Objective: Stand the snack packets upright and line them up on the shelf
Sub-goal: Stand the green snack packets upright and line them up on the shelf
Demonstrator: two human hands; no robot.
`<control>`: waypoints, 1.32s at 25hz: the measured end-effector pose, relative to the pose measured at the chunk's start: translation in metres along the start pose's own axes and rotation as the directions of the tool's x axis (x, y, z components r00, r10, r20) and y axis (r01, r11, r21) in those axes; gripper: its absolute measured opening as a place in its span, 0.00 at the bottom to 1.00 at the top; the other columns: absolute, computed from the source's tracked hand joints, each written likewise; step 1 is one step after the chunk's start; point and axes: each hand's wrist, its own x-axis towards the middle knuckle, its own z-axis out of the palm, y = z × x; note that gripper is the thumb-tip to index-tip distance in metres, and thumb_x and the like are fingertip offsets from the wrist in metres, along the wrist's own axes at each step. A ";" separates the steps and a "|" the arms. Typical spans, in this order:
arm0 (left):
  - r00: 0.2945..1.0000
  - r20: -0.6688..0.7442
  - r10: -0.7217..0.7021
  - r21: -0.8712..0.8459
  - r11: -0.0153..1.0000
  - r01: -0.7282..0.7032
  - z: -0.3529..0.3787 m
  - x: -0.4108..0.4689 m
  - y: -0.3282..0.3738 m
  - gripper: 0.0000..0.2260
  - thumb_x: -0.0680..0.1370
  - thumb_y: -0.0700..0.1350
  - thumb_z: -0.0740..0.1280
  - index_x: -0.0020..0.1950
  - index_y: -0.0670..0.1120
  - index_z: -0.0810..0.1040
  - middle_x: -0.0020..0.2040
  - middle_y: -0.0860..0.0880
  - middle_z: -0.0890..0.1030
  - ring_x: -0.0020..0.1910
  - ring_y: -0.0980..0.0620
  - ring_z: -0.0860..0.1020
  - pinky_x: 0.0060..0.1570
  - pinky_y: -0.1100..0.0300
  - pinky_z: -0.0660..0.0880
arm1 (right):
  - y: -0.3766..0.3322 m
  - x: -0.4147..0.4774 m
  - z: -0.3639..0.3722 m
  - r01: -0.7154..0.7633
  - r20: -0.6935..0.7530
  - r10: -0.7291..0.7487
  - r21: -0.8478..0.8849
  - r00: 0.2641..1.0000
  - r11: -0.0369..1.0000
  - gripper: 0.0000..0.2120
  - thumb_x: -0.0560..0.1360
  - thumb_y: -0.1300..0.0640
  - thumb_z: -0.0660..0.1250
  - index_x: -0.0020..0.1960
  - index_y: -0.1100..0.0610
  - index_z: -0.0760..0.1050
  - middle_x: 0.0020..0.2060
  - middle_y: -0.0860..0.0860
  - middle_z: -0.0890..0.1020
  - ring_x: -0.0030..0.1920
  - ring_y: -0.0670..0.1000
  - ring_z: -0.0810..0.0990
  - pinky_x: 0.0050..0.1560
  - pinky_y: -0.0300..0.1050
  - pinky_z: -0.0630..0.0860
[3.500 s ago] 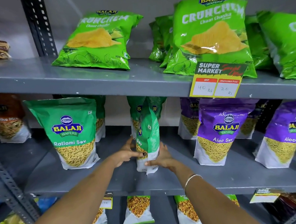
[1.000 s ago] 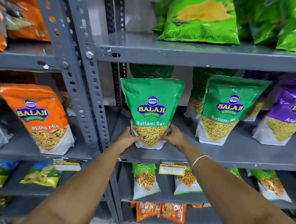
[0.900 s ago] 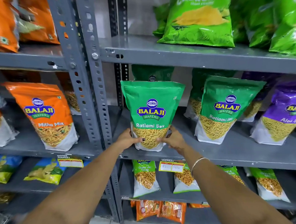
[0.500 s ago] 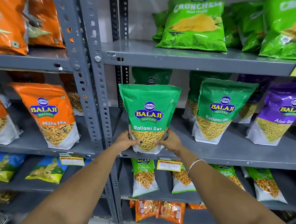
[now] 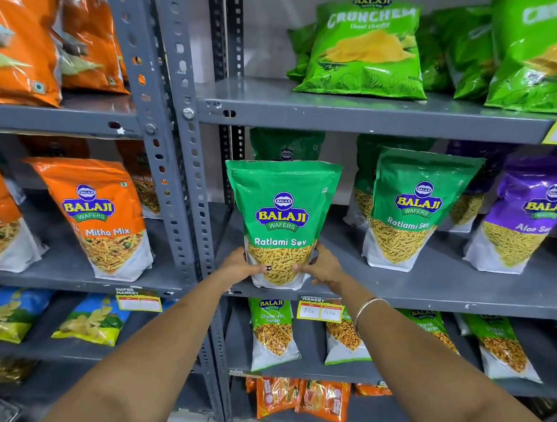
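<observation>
A green Ratlami Sev packet [image 5: 283,210] stands upright at the front left of the grey middle shelf [image 5: 436,286]. My left hand [image 5: 241,266] grips its lower left corner and my right hand [image 5: 323,266] grips its lower right corner. A second Ratlami Sev packet [image 5: 412,210] stands upright to its right. Beyond that stands a purple Aloo Sev packet [image 5: 526,220]. More green packets stand behind in a back row, partly hidden.
A perforated grey upright post [image 5: 185,183] rises just left of the held packet. Orange Mitha Mix packets [image 5: 100,217] fill the left bay. Green Crunchem bags [image 5: 368,48] lean on the upper shelf. Chana Jor Garam packets [image 5: 272,333] and price tags [image 5: 319,310] sit below.
3.5 s ago both hands held a side-on green packet further right. Now they hold the leftmost Ratlami Sev packet, face forward. Over the last second only the view drifted.
</observation>
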 end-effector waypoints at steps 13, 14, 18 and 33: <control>0.769 0.495 -0.404 0.582 0.812 0.052 0.079 -0.012 0.080 0.14 0.79 0.53 0.58 0.41 0.43 0.73 0.41 0.47 0.78 0.37 0.54 0.76 0.62 0.48 0.71 | 0.049 -0.013 -0.145 -0.317 -0.104 0.303 -0.174 0.947 0.932 0.17 0.73 0.54 0.69 0.32 0.57 0.64 0.28 0.53 0.66 0.27 0.49 0.65 0.28 0.40 0.62; 0.797 0.498 -0.342 0.535 0.844 0.028 0.099 -0.007 0.091 0.14 0.79 0.52 0.59 0.46 0.41 0.75 0.44 0.45 0.79 0.38 0.53 0.76 0.62 0.47 0.71 | 0.054 -0.016 -0.165 -0.310 -0.133 0.292 -0.141 0.947 0.940 0.11 0.73 0.54 0.68 0.38 0.57 0.69 0.31 0.52 0.69 0.30 0.49 0.67 0.29 0.39 0.63; 0.955 0.293 -0.046 0.264 0.964 -0.034 0.166 0.028 0.126 0.28 0.74 0.51 0.67 0.69 0.38 0.66 0.61 0.44 0.74 0.58 0.47 0.74 0.63 0.49 0.72 | 0.089 0.006 -0.228 -0.262 -0.150 0.258 -0.007 0.954 0.965 0.42 0.72 0.53 0.70 0.75 0.64 0.50 0.68 0.56 0.66 0.65 0.57 0.69 0.48 0.42 0.70; 0.989 -0.149 0.004 -0.141 0.990 -0.025 0.249 0.056 0.134 0.43 0.50 0.52 0.77 0.64 0.44 0.71 0.63 0.44 0.79 0.62 0.45 0.77 0.62 0.45 0.74 | 0.097 0.018 -0.272 0.050 0.164 -0.093 0.253 0.982 0.966 0.28 0.70 0.73 0.68 0.67 0.66 0.65 0.60 0.58 0.75 0.58 0.52 0.73 0.50 0.35 0.75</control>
